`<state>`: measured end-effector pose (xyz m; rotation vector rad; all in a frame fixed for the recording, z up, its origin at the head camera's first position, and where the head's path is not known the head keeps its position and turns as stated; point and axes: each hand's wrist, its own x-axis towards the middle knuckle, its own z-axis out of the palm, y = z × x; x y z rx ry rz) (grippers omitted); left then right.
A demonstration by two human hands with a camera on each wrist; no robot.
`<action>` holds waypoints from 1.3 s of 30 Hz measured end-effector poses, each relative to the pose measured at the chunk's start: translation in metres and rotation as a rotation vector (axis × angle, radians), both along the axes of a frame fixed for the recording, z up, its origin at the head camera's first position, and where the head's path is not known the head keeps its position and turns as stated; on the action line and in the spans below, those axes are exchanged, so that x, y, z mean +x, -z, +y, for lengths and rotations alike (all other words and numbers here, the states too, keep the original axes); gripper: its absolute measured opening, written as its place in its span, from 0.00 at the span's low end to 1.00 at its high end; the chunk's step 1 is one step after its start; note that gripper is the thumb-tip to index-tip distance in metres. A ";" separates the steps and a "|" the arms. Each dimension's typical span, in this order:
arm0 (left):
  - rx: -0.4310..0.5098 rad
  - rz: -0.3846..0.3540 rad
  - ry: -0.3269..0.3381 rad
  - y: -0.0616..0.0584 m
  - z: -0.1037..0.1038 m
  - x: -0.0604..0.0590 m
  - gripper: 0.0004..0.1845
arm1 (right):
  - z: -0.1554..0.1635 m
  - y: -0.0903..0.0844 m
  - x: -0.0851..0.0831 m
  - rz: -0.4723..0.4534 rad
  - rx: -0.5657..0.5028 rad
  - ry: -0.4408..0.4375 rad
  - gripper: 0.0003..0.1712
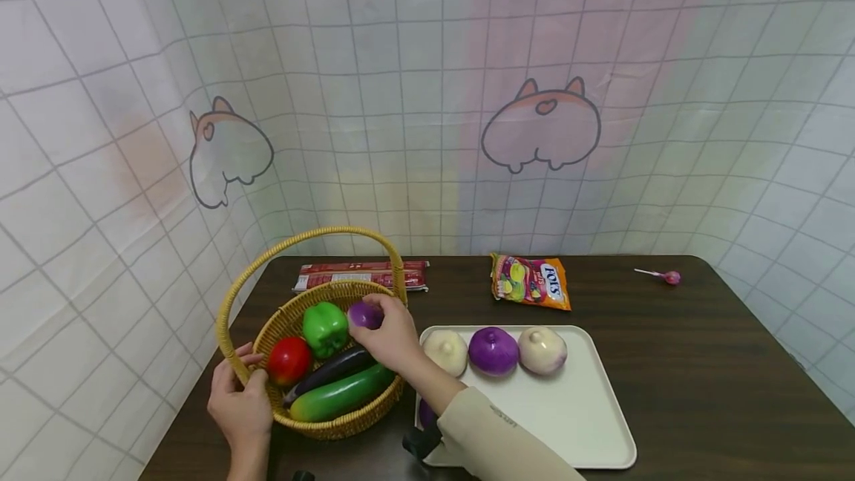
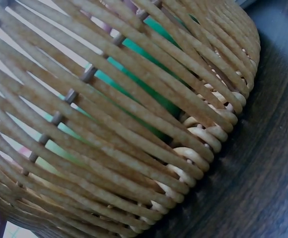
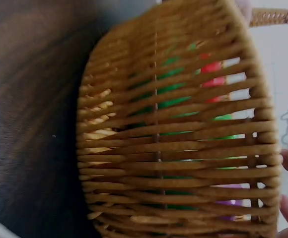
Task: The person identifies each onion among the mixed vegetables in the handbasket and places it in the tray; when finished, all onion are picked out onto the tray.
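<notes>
My right hand (image 1: 394, 334) pinches a round purple vegetable (image 1: 363, 315), onion-like, at the right inner side of a yellow wicker basket (image 1: 337, 429). At the basket's left side, my left hand (image 1: 242, 401) grips the rim by the foot of the tall handle (image 1: 230, 318). Inside lie a green bell pepper (image 1: 325, 329), a red tomato (image 1: 289, 360), a dark eggplant (image 1: 330, 372) and a long green vegetable (image 1: 342, 393), perhaps a cucumber. Both wrist views are mostly filled by the basket's woven wall (image 2: 109, 114), with green showing through its gaps.
Right of the basket, a white tray (image 1: 574, 421) holds two pale round vegetables (image 1: 542, 351) and a purple one (image 1: 493, 352); another is partly hidden by my sleeve. Behind lie a red packet (image 1: 361, 273), a candy bag (image 1: 531, 280) and a lollipop (image 1: 671, 277).
</notes>
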<state>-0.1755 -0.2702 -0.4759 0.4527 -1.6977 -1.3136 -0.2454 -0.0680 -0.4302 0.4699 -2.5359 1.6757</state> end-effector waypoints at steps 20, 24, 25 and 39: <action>-0.032 0.028 0.043 0.004 0.000 -0.002 0.13 | -0.013 0.010 -0.025 -0.149 0.110 -0.032 0.41; -0.027 0.022 0.041 0.004 -0.001 -0.001 0.13 | -0.014 0.009 -0.024 -0.132 0.136 -0.044 0.42; -0.026 0.020 0.040 0.004 -0.001 -0.001 0.13 | -0.014 0.009 -0.024 -0.129 0.141 -0.048 0.42; -0.039 0.002 0.013 0.006 -0.006 -0.002 0.12 | -0.018 0.012 -0.022 -0.084 0.317 -0.067 0.39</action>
